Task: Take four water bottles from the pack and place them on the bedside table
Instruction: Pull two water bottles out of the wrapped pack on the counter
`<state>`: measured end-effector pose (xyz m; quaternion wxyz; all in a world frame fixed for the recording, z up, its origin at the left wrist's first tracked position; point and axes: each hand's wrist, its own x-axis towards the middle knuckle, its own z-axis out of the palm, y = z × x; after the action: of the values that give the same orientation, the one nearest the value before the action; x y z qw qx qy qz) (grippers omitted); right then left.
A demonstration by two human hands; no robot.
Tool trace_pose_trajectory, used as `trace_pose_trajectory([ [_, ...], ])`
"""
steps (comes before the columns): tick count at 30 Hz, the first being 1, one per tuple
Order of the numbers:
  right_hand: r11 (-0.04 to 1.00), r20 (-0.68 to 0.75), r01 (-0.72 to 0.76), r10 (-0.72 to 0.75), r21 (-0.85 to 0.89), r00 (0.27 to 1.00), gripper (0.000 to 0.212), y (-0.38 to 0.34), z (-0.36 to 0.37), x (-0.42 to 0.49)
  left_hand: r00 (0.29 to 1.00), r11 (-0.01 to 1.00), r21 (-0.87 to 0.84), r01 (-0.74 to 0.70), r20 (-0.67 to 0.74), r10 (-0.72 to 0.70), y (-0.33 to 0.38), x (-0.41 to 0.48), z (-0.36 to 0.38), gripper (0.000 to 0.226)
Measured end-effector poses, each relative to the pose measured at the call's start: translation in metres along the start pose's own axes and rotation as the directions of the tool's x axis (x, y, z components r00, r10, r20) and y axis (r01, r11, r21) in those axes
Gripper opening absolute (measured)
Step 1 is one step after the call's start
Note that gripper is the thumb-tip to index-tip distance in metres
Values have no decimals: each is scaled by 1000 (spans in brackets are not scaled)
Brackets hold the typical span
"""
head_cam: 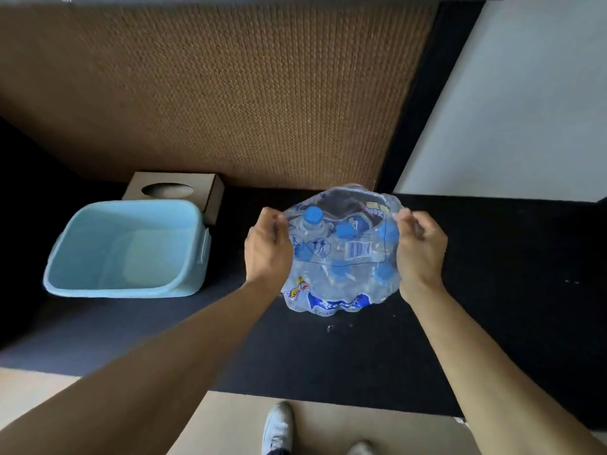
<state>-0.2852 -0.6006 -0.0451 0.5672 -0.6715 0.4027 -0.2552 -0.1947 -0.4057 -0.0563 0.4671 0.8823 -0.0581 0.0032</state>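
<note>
While both arms reach forward over the dark surface, the scene reads from near to far as follows.

Shoes: two pale shoes stand on the beige floor at the bottom edge, just short of the black surface.
Bedside table: a black, matte top spreads across the middle of the view; a few pale specks lie on it in front of the pack.
Left hand: the left hand is curled closed, its fingers pinching the clear plastic film at the pack's left upper edge.
Right hand: the right hand is likewise closed, gripping the film at the pack's right upper edge; the film is stretched between the two fists.
Pack of water bottles: the shrink-wrapped pack sits on the black top between the hands, with a barcode label on its upper film and blue and white printing low on its near side.
Bottles: several blue caps show through the wrap; one blue-capped bottle stands tallest at the far left, where the film gapes open.
Basin: a light blue plastic tub rests on the top, well to the left of the pack.
Tissue box: a brown box with an oval opening stands just behind the tub.
Wall panel: a woven tan panel rises behind everything, with a white wall to its right.
</note>
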Motion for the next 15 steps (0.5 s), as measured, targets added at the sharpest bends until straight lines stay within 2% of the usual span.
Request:
trace_pose_trajectory([
  [5, 1000, 27, -9, 10, -24, 1000, 35, 1, -2, 5, 1000, 1000, -6, -4, 28, 5, -6, 8, 2, 24],
  [10, 997, 104, -15, 23, -77, 994, 30, 1, -2, 0, 995, 994, -66, 82, 61, -78, -9, 5, 0, 23],
  [15, 990, 127, -60, 76, -126, 989, 34, 15, -12, -8, 965, 972, -108, 208, 183, -186, -14, 3, -5, 23],
])
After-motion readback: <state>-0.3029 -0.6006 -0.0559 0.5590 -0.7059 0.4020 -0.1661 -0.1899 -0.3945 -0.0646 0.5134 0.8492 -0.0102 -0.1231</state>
